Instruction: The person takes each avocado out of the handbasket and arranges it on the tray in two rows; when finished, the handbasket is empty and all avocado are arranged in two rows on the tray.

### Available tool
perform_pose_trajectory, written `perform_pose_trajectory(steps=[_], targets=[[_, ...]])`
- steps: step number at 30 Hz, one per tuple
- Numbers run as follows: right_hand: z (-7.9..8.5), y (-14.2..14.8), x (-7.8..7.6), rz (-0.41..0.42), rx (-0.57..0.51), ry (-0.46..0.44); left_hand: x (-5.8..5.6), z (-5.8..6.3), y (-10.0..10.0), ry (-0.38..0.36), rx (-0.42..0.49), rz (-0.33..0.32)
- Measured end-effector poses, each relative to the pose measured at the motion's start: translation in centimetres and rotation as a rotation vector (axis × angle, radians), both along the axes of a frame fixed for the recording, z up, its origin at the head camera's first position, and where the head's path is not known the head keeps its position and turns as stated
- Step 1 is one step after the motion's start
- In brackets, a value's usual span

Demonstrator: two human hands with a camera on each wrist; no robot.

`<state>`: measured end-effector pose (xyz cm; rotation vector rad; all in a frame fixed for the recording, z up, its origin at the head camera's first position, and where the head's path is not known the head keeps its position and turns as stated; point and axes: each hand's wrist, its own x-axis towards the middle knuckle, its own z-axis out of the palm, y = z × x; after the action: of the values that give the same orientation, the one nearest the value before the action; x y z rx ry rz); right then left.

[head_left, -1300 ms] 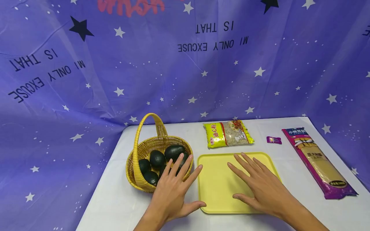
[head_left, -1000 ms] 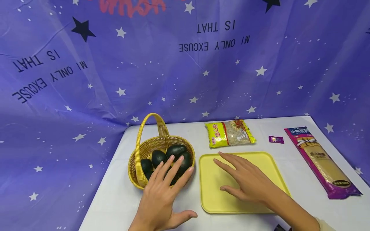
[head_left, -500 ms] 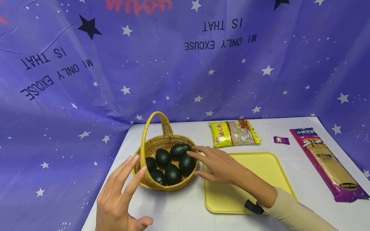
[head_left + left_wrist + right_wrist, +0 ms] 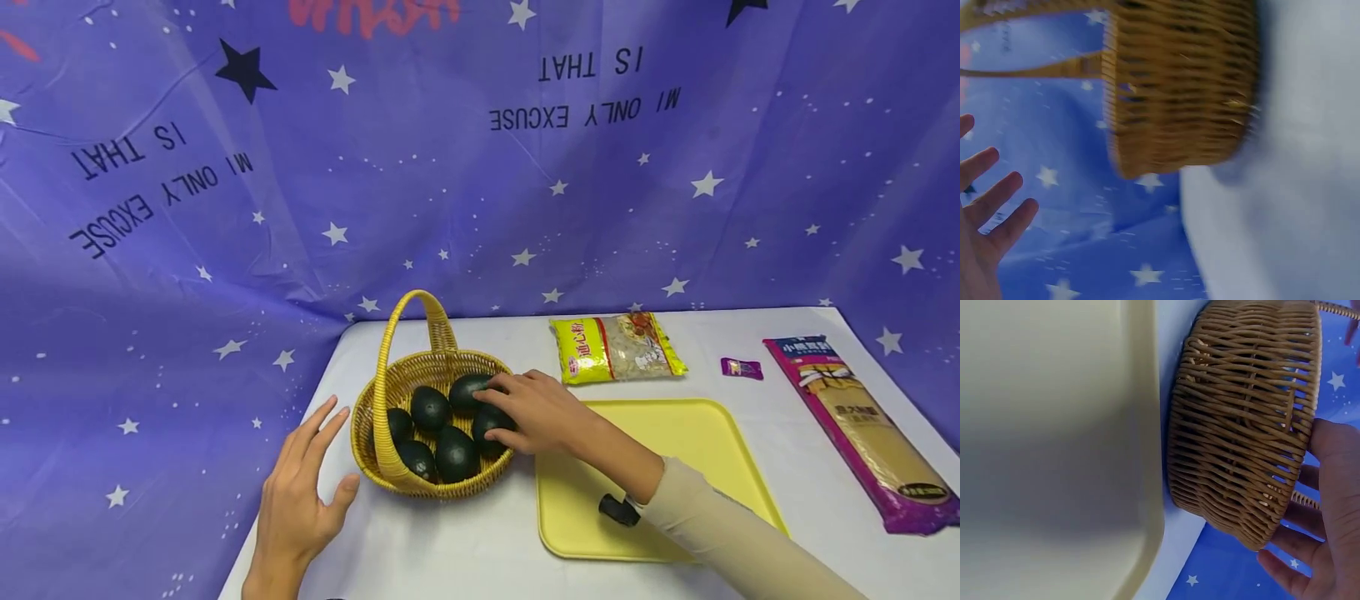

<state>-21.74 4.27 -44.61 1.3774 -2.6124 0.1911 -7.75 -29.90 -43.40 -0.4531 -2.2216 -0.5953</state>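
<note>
A yellow wicker basket (image 4: 362,454) with a tall handle holds several dark green avocados (image 4: 456,457) in the head view. My right hand (image 4: 543,412) reaches over its right rim. Its slightly bent fingers and thumb lie over the avocado (image 4: 489,427) nearest that rim; whether they touch it is unclear. In the right wrist view, the thumb (image 4: 1335,440) is beside the rim and the other fingers spread beyond it. My left hand (image 4: 296,492) hovers left of the basket, fingers spread, holding nothing. The left wrist view shows the basket's side (image 4: 1179,87), blurred.
Right of the basket lies a yellow tray (image 4: 675,417), partly under my right forearm. Behind it is a yellow pasta bag (image 4: 618,348). A small purple packet (image 4: 742,368) and a long purple noodle pack (image 4: 862,433) lie farther right. A purple starry cloth (image 4: 480,208) hangs behind.
My right hand has moved left from above the tray to the avocados at the basket's right side. My left hand has moved left, away from above the basket.
</note>
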Motion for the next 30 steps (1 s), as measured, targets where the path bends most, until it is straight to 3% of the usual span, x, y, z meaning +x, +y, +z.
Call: perform_pose_trajectory(steps=[5, 9, 14, 22, 30], targets=[[0.0, -0.8, -0.4, -0.011, 0.052, 0.006, -1.4, -2.8, -2.1, -0.162, 0.019, 0.069], [0.4, -1.3, -0.5, -0.015, 0.091, -0.01, -2.5, -4.4, -3.4, -0.279, 0.003, 0.123], [0.7, -1.7, -0.7, -0.01, 0.133, -0.022, -3.6, -5.9, -4.2, -0.358, -0.027, 0.117], [1.1, -2.2, -0.9, 0.027, 0.148, -0.059, -4.4, -6.8, -4.3, -0.443, -0.038, 0.092], [1.3, -2.4, -1.3, 0.026, 0.194, -0.112, -4.8, -7.0, -4.1, -0.454, -0.061, 0.07]])
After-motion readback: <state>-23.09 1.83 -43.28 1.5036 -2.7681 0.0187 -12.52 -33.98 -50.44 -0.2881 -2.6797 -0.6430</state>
